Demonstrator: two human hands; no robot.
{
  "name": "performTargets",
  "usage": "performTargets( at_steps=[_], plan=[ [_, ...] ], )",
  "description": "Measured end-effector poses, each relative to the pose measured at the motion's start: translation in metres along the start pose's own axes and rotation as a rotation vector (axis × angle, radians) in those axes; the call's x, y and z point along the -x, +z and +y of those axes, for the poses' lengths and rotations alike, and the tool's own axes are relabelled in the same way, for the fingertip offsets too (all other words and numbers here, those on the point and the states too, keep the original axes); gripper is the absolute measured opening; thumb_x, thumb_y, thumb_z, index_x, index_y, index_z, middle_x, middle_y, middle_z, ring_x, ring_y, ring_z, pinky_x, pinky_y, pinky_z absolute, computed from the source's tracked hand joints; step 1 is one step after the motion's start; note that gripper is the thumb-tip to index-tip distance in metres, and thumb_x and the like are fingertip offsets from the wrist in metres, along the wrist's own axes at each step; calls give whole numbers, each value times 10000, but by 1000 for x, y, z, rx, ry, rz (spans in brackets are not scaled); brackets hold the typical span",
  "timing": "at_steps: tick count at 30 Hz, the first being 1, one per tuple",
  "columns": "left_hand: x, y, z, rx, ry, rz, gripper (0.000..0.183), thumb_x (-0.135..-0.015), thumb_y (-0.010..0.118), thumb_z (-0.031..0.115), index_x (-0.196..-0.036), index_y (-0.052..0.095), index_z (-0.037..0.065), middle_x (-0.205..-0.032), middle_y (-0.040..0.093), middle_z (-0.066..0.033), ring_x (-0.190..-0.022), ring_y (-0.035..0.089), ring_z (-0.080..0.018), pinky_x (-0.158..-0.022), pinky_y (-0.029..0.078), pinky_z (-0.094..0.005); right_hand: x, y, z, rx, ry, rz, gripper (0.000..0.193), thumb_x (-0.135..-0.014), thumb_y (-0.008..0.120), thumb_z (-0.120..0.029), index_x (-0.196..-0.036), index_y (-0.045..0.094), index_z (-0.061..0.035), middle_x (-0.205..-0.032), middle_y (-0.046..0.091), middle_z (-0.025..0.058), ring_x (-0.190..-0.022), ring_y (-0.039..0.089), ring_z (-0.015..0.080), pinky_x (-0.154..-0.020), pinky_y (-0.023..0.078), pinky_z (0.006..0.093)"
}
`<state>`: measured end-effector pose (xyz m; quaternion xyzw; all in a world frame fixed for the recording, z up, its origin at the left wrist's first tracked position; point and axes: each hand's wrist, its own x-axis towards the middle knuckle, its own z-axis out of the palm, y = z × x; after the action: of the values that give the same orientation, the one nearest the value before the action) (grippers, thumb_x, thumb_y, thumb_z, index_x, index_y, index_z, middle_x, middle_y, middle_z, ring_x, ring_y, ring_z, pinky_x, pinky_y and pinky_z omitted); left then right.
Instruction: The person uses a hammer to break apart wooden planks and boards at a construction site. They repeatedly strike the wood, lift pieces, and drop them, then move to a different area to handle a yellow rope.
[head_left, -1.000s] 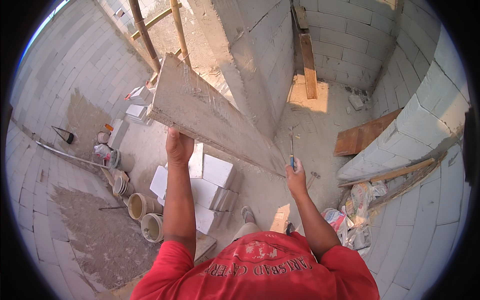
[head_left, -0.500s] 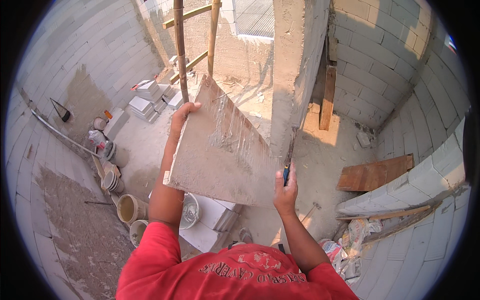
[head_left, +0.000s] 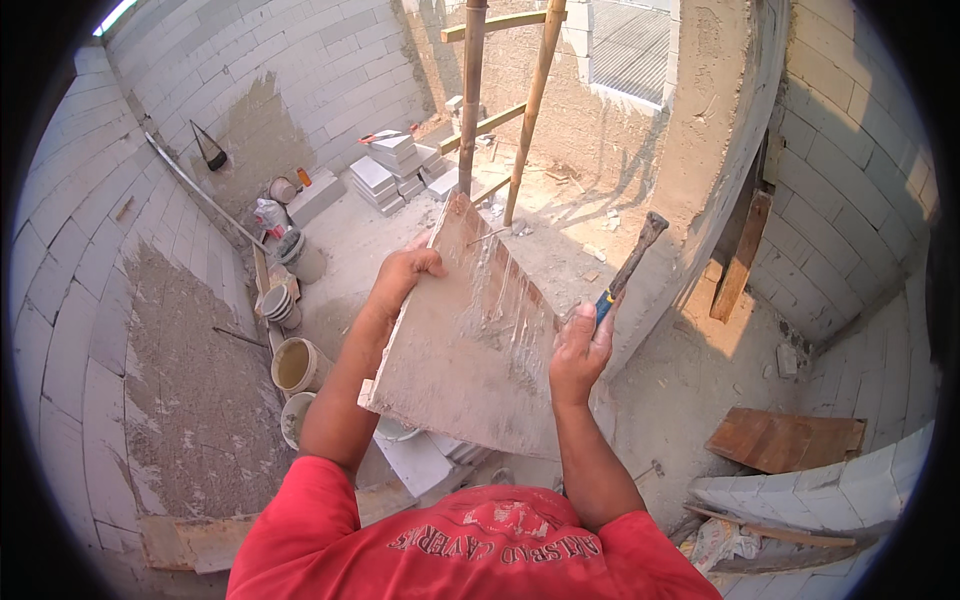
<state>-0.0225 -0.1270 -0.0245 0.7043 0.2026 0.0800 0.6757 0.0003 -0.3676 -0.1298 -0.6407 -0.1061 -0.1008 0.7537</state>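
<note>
A wooden panel (head_left: pixel 455 350) smeared with dried mortar is raised, tilted, in front of me. My left hand (head_left: pixel 405 278) is closed around its upper left edge, thumb on the near face. Near its top, a thin nail (head_left: pixel 487 236) sticks out. My right hand (head_left: pixel 580 350) is wrapped around the blue and yellow handle of a hammer (head_left: pixel 634 262), beside the panel's right edge. The hammer's dirty metal head points up and away, apart from the panel. Whether my right hand also touches the panel I cannot tell.
Bamboo poles (head_left: pixel 472 110) with wooden rungs stand beyond the panel. A plastered column (head_left: pixel 700 120) rises at the right. Stacked white blocks (head_left: pixel 375 180) lie far left, buckets (head_left: pixel 297 365) nearer. A brown board (head_left: pixel 785 440) lies at the right.
The hammer has swung up and away from the column's side. My right hand has risen with it, while my left hand still grips the panel. The view has shifted left.
</note>
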Motion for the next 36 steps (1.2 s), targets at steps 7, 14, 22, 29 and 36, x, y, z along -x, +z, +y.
performTargets(
  at_steps=[7, 14, 22, 29, 36],
  plan=[
    [15, -3, -9, 70, 6, 71, 560, -723, 614, 16, -1280, 636, -36, -942, 692, -100, -718, 664, -136, -663, 539, -251, -37, -4, 34, 66, -108, -199, 639, -1039, 527, -201, -1594, 247, -54, -721, 477, -19, -581, 447, 77, -537, 402, 259],
    [20, 13, -7, 8, 11, 5, 681, -705, 616, 39, -1382, 575, -14, -888, 635, -41, -703, 597, -104, -657, 497, -237, -15, -1, 50, 295, -380, -445, 669, -957, 543, -129, -1588, 320, -130, -769, 588, 102, -698, 576, 193, -702, 504, 352],
    [41, 4, -11, 33, 20, 30, 714, -704, 614, 57, -1413, 552, -10, -928, 642, -31, -741, 589, -97, -689, 485, -221, -13, -15, 7, 187, -154, -176, 711, -925, 525, -54, -1595, 288, -95, -739, 551, 57, -633, 522, 152, -623, 472, 328],
    [56, 19, -1, -58, 32, 94, 622, -741, 581, 0, -1363, 598, -4, -1144, 671, -89, -775, 589, -82, -707, 486, -213, -10, -36, -13, 134, -29, -238, 697, -900, 550, -37, -1564, 340, -61, -1054, 672, 194, -877, 659, 337, -804, 511, 371],
    [70, 14, -6, 12, 58, 43, 722, -715, 616, 38, -1432, 542, -5, -927, 624, -25, -758, 556, -77, -687, 461, -210, -14, -19, -8, 166, -204, -356, 728, -921, 549, -41, -1596, 282, -89, -845, 576, 97, -721, 582, 176, -687, 504, 325]
  ],
)
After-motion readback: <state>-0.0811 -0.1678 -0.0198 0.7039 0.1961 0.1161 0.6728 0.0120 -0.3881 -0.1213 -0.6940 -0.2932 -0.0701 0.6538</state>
